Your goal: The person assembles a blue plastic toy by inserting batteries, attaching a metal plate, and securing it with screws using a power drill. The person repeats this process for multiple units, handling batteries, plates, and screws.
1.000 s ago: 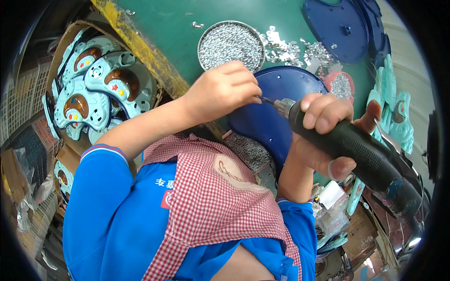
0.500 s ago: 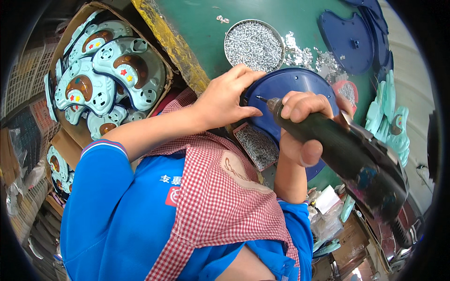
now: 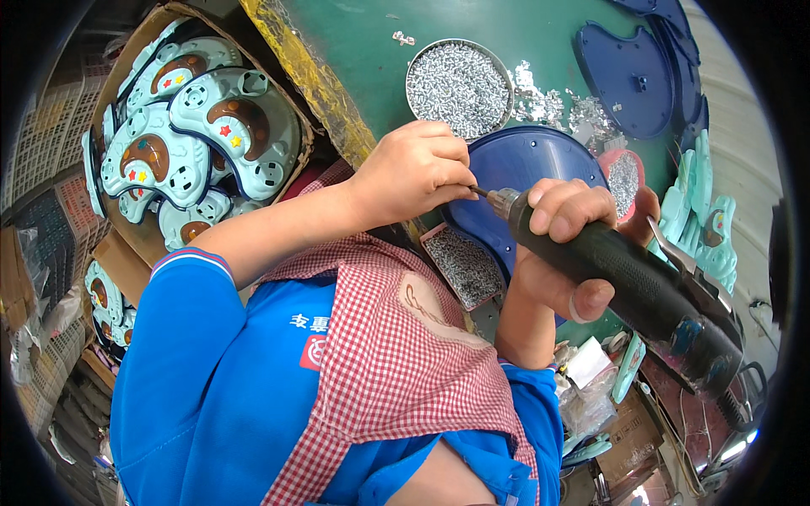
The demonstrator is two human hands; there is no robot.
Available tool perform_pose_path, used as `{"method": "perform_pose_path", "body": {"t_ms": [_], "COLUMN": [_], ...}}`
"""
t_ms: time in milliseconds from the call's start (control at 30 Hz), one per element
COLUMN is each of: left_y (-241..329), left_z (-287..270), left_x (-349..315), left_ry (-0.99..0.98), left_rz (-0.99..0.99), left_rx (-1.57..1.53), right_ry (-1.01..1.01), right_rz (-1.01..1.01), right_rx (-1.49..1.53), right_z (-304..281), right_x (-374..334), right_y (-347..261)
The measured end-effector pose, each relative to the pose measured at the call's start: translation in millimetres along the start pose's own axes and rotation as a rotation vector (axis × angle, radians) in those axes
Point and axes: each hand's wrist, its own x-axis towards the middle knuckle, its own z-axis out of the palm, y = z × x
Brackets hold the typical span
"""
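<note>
My right hand [image 3: 561, 240] is wrapped round a black power screwdriver [image 3: 620, 274], held slanting with its bit toward the left. The fingers of my left hand [image 3: 418, 169] are pinched together at the bit's tip; whatever is between them is too small to make out. Beneath the screwdriver lies a dark blue plastic shell [image 3: 527, 156], partly covered by my right hand. Just beyond it stands a round tin [image 3: 460, 88] full of small silver screws. A dark-speckled rectangular tray [image 3: 464, 266] of small screws sits by the table's near edge, below my left hand.
Small metal clips [image 3: 540, 105] are strewn beside the tin. A pink dish [image 3: 624, 181] holds more screws. Blue shells [image 3: 629, 80] lie at the far right, mint-green plastic parts [image 3: 688, 202] nearer. At left, a carton [image 3: 291, 93] is heaped with mint-green toy housings [image 3: 156, 152].
My left hand has gone from spread fingers over the blue shell's edge to a pinch at the bit's tip. The screwdriver has shifted slightly right and down.
</note>
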Motion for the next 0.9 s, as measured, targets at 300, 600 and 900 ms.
{"method": "perform_pose_path", "body": {"t_ms": [300,600,900], "left_y": [-2.7,4.6,10.0], "left_z": [-1.1,-0.3,9.5], "left_x": [-0.2,0.0,-6.8], "left_ry": [0.058,0.035,-0.122], "left_rz": [0.146,-0.048,-0.539], "left_rx": [0.072,0.046,-0.306], "right_ry": [-0.035,0.030,-0.100], "right_rz": [-0.036,0.043,0.039], "right_rx": [0.037,-0.105,0.014], "right_z": [-1.5,10.3,-5.1], "right_x": [2.8,0.3,-3.0], "right_y": [-6.2,-4.4,33.7]}}
